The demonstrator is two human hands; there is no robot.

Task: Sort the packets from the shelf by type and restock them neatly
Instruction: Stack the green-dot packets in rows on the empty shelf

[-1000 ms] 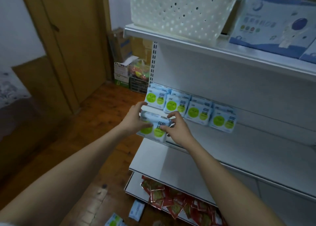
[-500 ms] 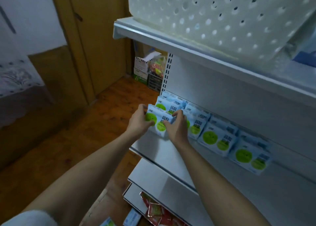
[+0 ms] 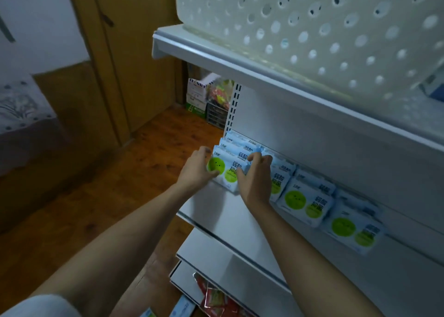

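The left hand [image 3: 197, 172] and right hand [image 3: 254, 179] both grip one blue packet [image 3: 225, 170] w/ green dots, fingers curled on its two sides, at the left end of the middle shelf [image 3: 228, 211]. It stands as front one of a small stack; more same packets [image 3: 305, 201] go in a row to 4 o'clock along the back wall. To do well, I think: push it upright and flush to the stack, label to front, bottom edge on the shelf, then let go slowly so it doesn't tip. Red packets [image 3: 213, 297] lie below at 6 o'clock.
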